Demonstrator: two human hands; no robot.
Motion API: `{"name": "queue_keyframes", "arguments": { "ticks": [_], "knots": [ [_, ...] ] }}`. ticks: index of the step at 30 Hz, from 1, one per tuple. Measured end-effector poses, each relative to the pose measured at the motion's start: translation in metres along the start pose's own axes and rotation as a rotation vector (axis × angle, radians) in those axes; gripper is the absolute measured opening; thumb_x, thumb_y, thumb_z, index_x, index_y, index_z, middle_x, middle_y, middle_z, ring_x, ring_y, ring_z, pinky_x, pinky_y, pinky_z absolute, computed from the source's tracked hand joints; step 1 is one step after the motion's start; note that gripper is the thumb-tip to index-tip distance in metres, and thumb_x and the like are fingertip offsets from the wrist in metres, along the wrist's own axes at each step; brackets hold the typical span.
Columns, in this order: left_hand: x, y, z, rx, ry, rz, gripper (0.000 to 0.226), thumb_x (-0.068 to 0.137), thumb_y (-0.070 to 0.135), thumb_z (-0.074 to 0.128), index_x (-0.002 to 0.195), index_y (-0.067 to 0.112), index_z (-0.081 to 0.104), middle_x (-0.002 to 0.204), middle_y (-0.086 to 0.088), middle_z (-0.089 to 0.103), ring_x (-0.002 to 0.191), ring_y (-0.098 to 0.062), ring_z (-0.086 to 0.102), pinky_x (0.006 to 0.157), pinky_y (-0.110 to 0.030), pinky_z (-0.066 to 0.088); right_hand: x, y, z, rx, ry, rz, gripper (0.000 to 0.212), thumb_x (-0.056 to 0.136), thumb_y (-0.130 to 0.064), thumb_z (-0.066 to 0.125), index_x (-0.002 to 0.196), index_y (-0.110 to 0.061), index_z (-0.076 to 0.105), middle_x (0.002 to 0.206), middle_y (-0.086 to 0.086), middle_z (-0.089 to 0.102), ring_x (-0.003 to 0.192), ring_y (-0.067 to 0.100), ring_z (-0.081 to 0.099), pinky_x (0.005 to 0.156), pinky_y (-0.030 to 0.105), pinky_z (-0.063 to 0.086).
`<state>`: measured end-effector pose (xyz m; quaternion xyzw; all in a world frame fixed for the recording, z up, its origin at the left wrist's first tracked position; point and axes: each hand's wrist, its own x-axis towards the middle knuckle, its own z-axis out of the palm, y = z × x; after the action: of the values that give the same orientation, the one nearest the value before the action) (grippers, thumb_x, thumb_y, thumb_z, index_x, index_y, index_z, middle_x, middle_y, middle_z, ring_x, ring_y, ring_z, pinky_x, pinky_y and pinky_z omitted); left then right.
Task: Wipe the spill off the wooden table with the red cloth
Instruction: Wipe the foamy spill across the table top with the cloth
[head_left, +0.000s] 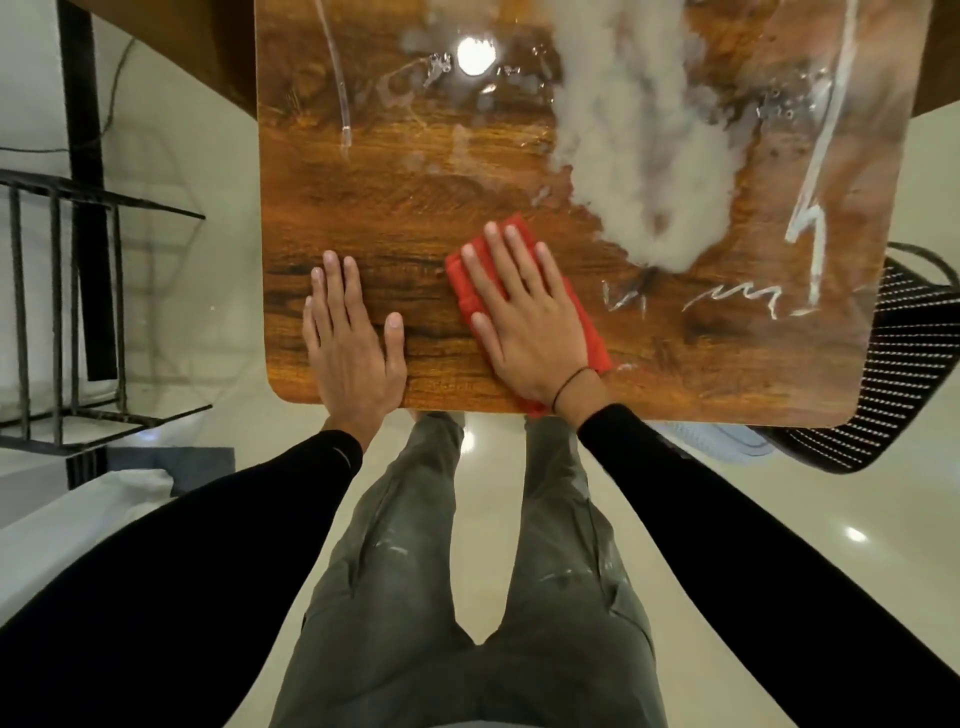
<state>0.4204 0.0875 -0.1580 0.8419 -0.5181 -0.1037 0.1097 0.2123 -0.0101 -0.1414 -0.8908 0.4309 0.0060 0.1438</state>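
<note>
A wooden table (395, 208) fills the upper middle of the view. A wide whitish wet spill (654, 171) spreads over its right half, with thin white streaks (737, 299) nearer the front edge. The folded red cloth (587, 322) lies flat on the table just left of and below the spill. My right hand (524, 312) presses on the cloth with straight, spread fingers. My left hand (348, 332) rests flat on bare wood near the table's front left corner, fingers straight.
A black metal rack (67, 312) stands to the left of the table. A black mesh chair (904, 358) sits at the table's right front corner. Glossy pale floor (779, 519) lies below, with my legs in grey trousers (467, 571) against the table's front edge.
</note>
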Motion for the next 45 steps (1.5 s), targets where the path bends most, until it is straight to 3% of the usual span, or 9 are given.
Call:
{"name": "queue_keyframes", "arguments": {
  "ticks": [4, 8, 14, 21, 28, 35, 40, 42, 45],
  "knots": [
    [0.005, 0.028, -0.005, -0.115, 0.008, 0.077, 0.063, 0.119, 0.039, 0.034, 0.174, 0.008, 0.028, 0.185, -0.015, 0.019, 0.172, -0.032, 0.018, 0.141, -0.043, 0.005, -0.061, 0.017, 0.004, -0.029, -0.078, -0.216, 0.072, 0.123, -0.052, 0.023, 0.184, -0.018, 0.006, 0.191, 0.013, -0.002, 0.178, 0.033, -0.002, 0.144, 0.057, 0.008],
    [0.027, 0.092, 0.009, -0.198, -0.087, 0.244, 0.062, 0.118, 0.038, 0.036, 0.173, 0.01, 0.03, 0.184, -0.013, 0.02, 0.172, -0.027, 0.017, 0.14, -0.037, 0.001, -0.102, 0.058, -0.004, -0.026, -0.05, 0.059, 0.072, 0.121, -0.05, 0.025, 0.184, -0.022, 0.004, 0.192, 0.01, -0.002, 0.178, 0.031, -0.001, 0.142, 0.062, 0.014],
    [0.029, 0.107, 0.031, -0.092, -0.091, 0.332, 0.061, 0.119, 0.04, 0.033, 0.173, 0.013, 0.029, 0.184, -0.011, 0.022, 0.172, -0.024, 0.017, 0.139, -0.033, -0.003, -0.037, 0.054, -0.011, 0.012, 0.09, 0.376, 0.071, 0.121, -0.045, 0.029, 0.183, -0.014, 0.013, 0.191, 0.015, 0.006, 0.178, 0.033, 0.005, 0.143, 0.058, 0.009],
    [0.026, 0.115, 0.028, -0.025, -0.099, 0.337, 0.069, 0.118, 0.052, 0.028, 0.174, 0.013, 0.028, 0.185, -0.011, 0.021, 0.172, -0.026, 0.017, 0.14, -0.039, 0.003, -0.103, 0.071, 0.002, 0.017, -0.033, 0.014, 0.071, 0.123, -0.048, 0.025, 0.184, -0.017, 0.006, 0.191, 0.012, -0.003, 0.178, 0.031, -0.002, 0.144, 0.057, 0.009],
    [0.029, 0.116, 0.029, -0.004, -0.126, 0.321, 0.072, 0.115, 0.05, 0.034, 0.175, 0.011, 0.027, 0.185, -0.012, 0.019, 0.173, -0.029, 0.015, 0.141, -0.041, 0.003, -0.113, 0.13, -0.012, -0.004, 0.105, 0.499, 0.072, 0.121, -0.043, 0.028, 0.184, -0.015, 0.01, 0.191, 0.014, 0.002, 0.178, 0.033, 0.002, 0.144, 0.058, 0.008],
    [0.028, 0.117, 0.029, 0.0, -0.122, 0.313, 0.074, 0.116, 0.057, 0.023, 0.174, 0.012, 0.029, 0.184, -0.012, 0.022, 0.172, -0.029, 0.018, 0.141, -0.046, 0.009, -0.046, 0.113, -0.01, 0.012, 0.275, 0.828, 0.07, 0.122, -0.043, 0.028, 0.183, -0.011, 0.015, 0.189, 0.02, 0.009, 0.177, 0.038, 0.009, 0.143, 0.058, 0.008],
    [0.031, 0.113, 0.032, 0.002, -0.107, 0.331, 0.071, 0.114, 0.049, 0.036, 0.174, 0.012, 0.028, 0.185, -0.012, 0.021, 0.172, -0.028, 0.017, 0.141, -0.043, 0.006, -0.07, 0.076, -0.002, 0.045, 0.33, 1.223, 0.07, 0.122, -0.041, 0.029, 0.182, -0.007, 0.013, 0.189, 0.024, 0.006, 0.177, 0.041, 0.008, 0.142, 0.06, 0.011],
    [0.032, 0.111, 0.034, 0.012, -0.106, 0.334, 0.071, 0.114, 0.048, 0.036, 0.175, 0.012, 0.028, 0.185, -0.011, 0.02, 0.173, -0.027, 0.015, 0.14, -0.041, 0.004, -0.071, 0.057, 0.0, 0.062, 0.304, 1.168, 0.072, 0.122, -0.042, 0.028, 0.182, -0.005, 0.011, 0.189, 0.025, 0.004, 0.177, 0.043, 0.006, 0.143, 0.06, 0.008],
    [0.031, 0.113, 0.034, 0.024, -0.104, 0.329, 0.07, 0.114, 0.047, 0.035, 0.174, 0.012, 0.028, 0.185, -0.011, 0.02, 0.172, -0.027, 0.016, 0.14, -0.04, 0.003, -0.066, 0.042, 0.006, 0.067, 0.208, 0.826, 0.074, 0.121, -0.046, 0.029, 0.183, -0.009, 0.01, 0.189, 0.025, 0.002, 0.177, 0.043, 0.002, 0.143, 0.061, 0.006]
  ]
}}
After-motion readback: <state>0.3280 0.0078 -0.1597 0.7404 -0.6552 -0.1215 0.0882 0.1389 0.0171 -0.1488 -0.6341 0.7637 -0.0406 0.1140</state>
